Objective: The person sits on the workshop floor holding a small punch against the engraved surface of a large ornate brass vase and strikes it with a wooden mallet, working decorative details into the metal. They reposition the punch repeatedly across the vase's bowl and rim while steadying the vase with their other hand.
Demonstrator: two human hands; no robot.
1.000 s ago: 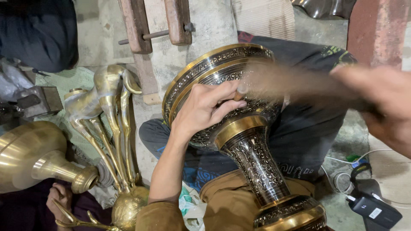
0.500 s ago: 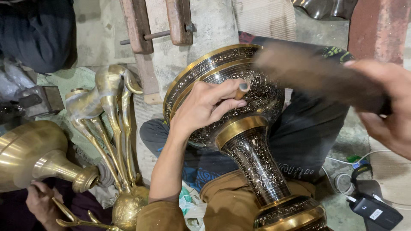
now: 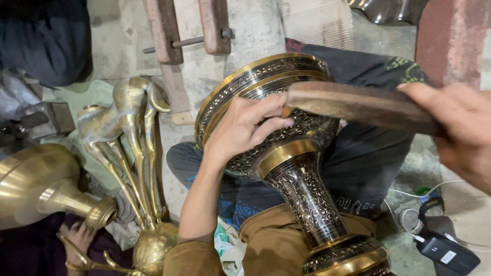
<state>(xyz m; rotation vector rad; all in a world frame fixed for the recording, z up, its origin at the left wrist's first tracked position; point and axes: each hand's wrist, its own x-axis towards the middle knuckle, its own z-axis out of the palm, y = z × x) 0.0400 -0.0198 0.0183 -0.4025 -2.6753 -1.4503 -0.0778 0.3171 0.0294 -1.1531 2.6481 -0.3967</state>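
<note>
Swinging lower now, that wooden mallet [image 3: 358, 105], dropped from its blurred, raised position of half a second back to sit sharp and level right over the engraved brass vase [image 3: 286, 158]. Gripping the mallet's handle end firmly in the right hand [image 3: 455, 128], fingers wrapped over the wood, head end hovering just beside the left fingertips. Pressing down on the bowl with the left hand [image 3: 245, 125], palm spread across the patterned wall, fingers pinched around what looks like a small punch or chisel, though too hidden to be sure. Lying tilted across the lap, the vase, wide rim pointing away, stem and foot running back toward the camera. Looking like mid-strike in a chasing or tapping pass on the bowl; calling next for a short, controlled blow squarely onto the tool tip, keeping the left fingers clear and the vase from rolling. Staying put since earlier: left hand, vase, and the plain brass pieces [image 3: 128, 153] off to the left. Shifting a little down there, another person's hand [image 3: 76, 237] beside the brass jug [image 3: 41, 186].
</note>
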